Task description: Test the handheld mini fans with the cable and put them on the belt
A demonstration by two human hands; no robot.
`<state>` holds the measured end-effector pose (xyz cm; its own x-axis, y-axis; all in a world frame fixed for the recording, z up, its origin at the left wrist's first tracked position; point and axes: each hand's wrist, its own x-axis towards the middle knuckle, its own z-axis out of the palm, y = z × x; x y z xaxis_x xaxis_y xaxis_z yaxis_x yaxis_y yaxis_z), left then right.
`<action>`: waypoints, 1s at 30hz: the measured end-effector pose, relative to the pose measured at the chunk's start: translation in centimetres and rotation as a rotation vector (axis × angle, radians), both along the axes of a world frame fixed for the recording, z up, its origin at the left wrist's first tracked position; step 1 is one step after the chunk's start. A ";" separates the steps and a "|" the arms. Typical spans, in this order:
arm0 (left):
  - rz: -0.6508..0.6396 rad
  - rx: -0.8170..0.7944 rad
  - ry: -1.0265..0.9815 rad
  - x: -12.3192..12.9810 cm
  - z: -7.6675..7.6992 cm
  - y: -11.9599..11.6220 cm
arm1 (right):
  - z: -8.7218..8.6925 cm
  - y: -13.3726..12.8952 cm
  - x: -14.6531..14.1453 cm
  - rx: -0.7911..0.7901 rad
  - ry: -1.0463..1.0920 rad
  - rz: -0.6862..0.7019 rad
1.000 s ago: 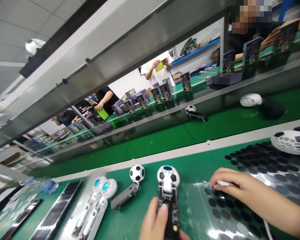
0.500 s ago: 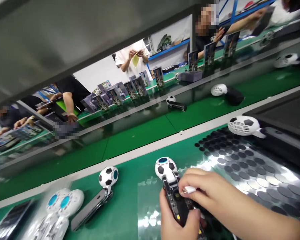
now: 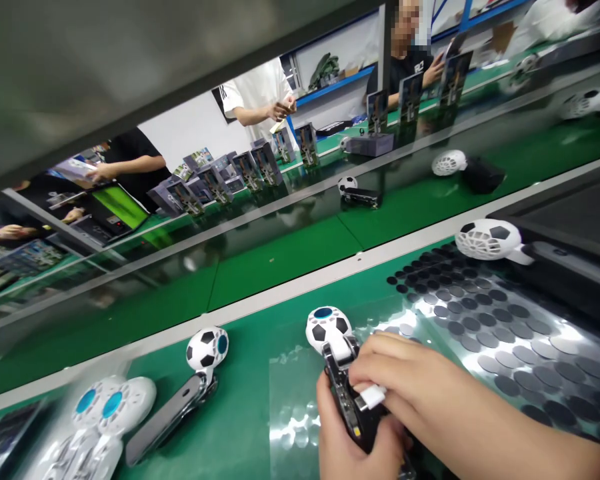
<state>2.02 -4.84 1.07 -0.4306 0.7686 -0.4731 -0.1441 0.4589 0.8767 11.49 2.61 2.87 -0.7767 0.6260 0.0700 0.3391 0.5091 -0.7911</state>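
My left hand (image 3: 353, 443) is wrapped round the black handle of a small handheld fan (image 3: 343, 370), whose white head has black soccer-ball patches and a blue disc. The handle is open along its face, showing inner parts and a small yellow piece. My right hand (image 3: 405, 383) is closed over the upper handle, with a white cable plug (image 3: 373, 397) held at its fingers, metal end pointing down-left. Its fingertips are partly hidden. Left of my hands, another soccer-ball fan (image 3: 207, 350) lies folded out on the green mat.
Clear sheets of round dark discs (image 3: 500, 340) lie to the right. Clear-wrapped white parts with blue discs (image 3: 113, 403) sit at left. Beyond the pale rail (image 3: 280, 287) runs a green conveyor (image 3: 275, 257) with more fans. Co-workers stand across it among upright boxes (image 3: 307, 147).
My right hand has tilted, and the white plug has swung so its metal end faces down toward the handle. Across the line, co-workers' hands and held items have shifted.
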 end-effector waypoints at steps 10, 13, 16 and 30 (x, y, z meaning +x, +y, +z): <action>-0.037 -0.079 0.045 -0.1 0.6 0.0 | 0.0 -0.1 -0.2 0.095 -0.030 0.029; -0.028 -0.064 0.037 0.0 0.4 0.0 | 0.1 -0.2 -0.2 0.076 -0.036 0.003; 0.004 -0.037 0.074 0.1 0.0 -0.1 | 0.1 -0.5 -0.4 0.014 -0.027 -0.057; 0.111 0.163 -0.430 -1.1 -1.0 -0.7 | 0.8 1.9 1.1 -0.560 -0.015 -0.166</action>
